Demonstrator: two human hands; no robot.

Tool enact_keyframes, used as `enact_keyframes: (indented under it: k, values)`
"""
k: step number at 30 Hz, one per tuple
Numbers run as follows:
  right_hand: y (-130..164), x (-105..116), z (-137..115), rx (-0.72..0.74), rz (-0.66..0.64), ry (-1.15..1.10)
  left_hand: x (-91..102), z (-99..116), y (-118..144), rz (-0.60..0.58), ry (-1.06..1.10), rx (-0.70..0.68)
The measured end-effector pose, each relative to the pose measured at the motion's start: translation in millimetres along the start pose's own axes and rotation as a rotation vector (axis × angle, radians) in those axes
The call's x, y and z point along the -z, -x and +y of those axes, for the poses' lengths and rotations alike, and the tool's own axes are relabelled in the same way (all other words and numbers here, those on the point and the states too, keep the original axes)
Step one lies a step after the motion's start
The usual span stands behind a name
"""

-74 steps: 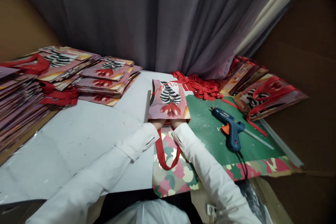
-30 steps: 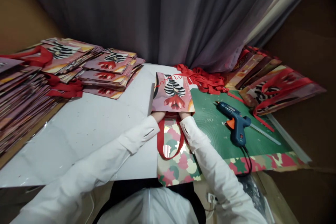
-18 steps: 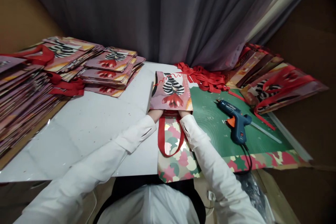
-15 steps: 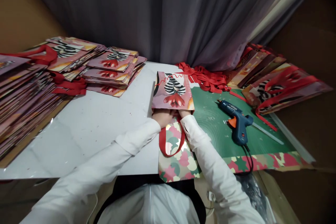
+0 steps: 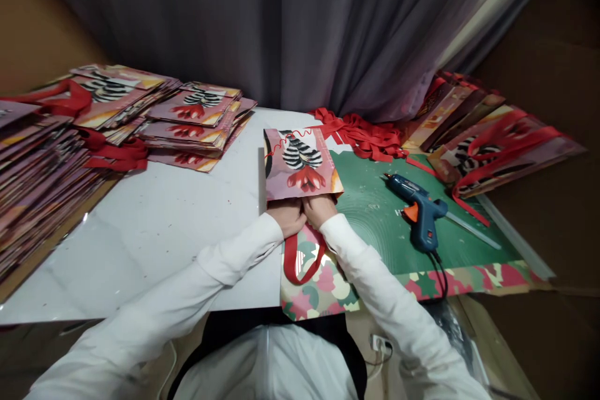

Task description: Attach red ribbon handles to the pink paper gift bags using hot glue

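Red loop (image 5: 290, 259) protrudes from pink bag (image 5: 302, 165), apparently attached; left hand (image 5: 287, 217), right hand (image 5: 319, 209) side by side, partly inside, cannot tell grip; ribbon heap (image 5: 375, 137) lies loose.

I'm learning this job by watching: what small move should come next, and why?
Perhaps press lightly just inside the patterned bag: left hand and right hand are at its opening, the red handle loops out toward the person, and the glue gun lies aside on the green mat.
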State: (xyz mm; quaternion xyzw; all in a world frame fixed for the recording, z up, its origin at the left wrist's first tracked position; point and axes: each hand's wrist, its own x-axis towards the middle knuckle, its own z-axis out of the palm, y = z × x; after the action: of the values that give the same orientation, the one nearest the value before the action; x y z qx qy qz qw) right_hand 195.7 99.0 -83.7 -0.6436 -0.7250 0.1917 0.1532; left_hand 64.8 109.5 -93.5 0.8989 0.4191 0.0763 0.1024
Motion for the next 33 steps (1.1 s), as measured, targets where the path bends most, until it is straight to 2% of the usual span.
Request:
enact_keyframes:
  k: [4,6,11,16,22,29,33]
  values:
    - [37.6,-1.0,4.5,0.149,0.046,0.081,3.4,-0.5,-1.4,-0.041,-0.012,-0.041]
    - [46.9,-3.6,4.3,0.161,0.061,0.143,4.6,0.6,1.0,-0.043,-0.03,-0.045]
    - [46.6,-4.3,-6.0,0.076,0.05,0.234,11.8,7.9,27.0,-0.011,-0.104,0.058]
    - [43.9,7.5,-8.5,-0.048,-0.048,0.278,23.3,2.3,49.2,-0.047,-0.209,0.103]
    - [45.5,14.7,0.5,-0.121,-0.078,0.303,26.1,-10.5,47.9,-0.034,-0.265,0.092]
    - [47.9,10.8,-5.8,-0.164,-0.065,0.336,25.0,-14.3,50.1,-0.013,-0.268,0.089]
    - [50.0,14.4,-0.8,-0.166,-0.079,0.322,25.0,-20.6,50.9,-0.014,-0.26,0.051]
